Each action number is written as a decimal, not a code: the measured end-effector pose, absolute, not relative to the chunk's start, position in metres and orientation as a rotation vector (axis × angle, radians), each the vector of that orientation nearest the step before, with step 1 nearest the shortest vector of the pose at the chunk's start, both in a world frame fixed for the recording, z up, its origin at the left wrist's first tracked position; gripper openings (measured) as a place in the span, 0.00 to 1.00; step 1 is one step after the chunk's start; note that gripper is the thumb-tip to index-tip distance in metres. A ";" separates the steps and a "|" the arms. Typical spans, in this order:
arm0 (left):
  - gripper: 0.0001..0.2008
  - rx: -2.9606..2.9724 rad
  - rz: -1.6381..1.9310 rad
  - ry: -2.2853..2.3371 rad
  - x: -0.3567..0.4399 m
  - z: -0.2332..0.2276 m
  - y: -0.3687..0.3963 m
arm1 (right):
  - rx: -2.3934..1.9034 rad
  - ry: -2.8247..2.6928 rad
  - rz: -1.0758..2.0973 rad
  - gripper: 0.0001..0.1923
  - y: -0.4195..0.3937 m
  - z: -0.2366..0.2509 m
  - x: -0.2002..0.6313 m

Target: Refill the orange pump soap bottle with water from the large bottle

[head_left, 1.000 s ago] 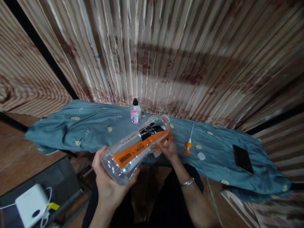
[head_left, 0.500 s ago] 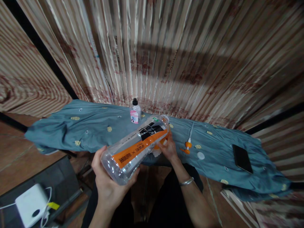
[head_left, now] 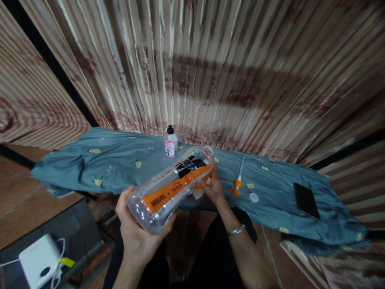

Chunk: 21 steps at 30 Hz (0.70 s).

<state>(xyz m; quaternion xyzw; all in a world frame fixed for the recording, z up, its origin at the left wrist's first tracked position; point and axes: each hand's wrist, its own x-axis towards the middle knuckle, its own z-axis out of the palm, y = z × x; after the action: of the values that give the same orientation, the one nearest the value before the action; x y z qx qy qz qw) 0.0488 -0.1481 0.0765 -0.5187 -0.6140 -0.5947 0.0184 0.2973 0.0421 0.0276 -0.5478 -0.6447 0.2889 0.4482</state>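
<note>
A large clear plastic bottle [head_left: 171,186] with an orange and black label is tilted in front of me, its neck pointing away to the upper right and its base toward my left. My left hand [head_left: 135,220] cups the base from beneath, fingers wrapped round it. Near the neck, my right hand [head_left: 213,186] grips the bottle's right side; some of its fingers are hidden. Below the bottle shows a whitish, crumpled-looking thing [head_left: 197,193], mostly covered. On the cloth to the right lies an orange pump head [head_left: 237,184] with a clear tube, beside a white round disc [head_left: 254,197].
A small clear bottle with a black cap [head_left: 170,140] stands at the back of the blue cloth-covered table [head_left: 120,148]. A black phone [head_left: 306,200] lies at right. At lower left, a white box [head_left: 39,259] with cables rests on a dark stand. Striped curtain [head_left: 192,60] hangs behind.
Almost nothing differs. The bottle and both hands hold nearly the same pose, with only a very slight shift of the view.
</note>
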 end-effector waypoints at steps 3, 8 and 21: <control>0.60 -1.615 -1.857 -1.898 0.049 0.076 -0.147 | -1.346 -1.591 0.717 0.40 0.041 0.029 0.296; 0.61 -1.614 -1.855 -1.913 0.047 0.073 -0.148 | -1.333 -1.613 0.697 0.38 0.041 0.028 0.297; 0.59 -1.599 -1.911 -1.994 0.048 0.074 -0.150 | -1.313 -1.581 0.740 0.36 0.041 0.028 0.296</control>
<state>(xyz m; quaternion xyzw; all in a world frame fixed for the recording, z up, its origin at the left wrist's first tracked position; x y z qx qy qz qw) 0.0480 -0.1503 0.0736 -0.5010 -0.6247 -0.5985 -0.0250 0.2965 0.0412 0.0282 -0.5335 -0.6426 0.3006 0.4605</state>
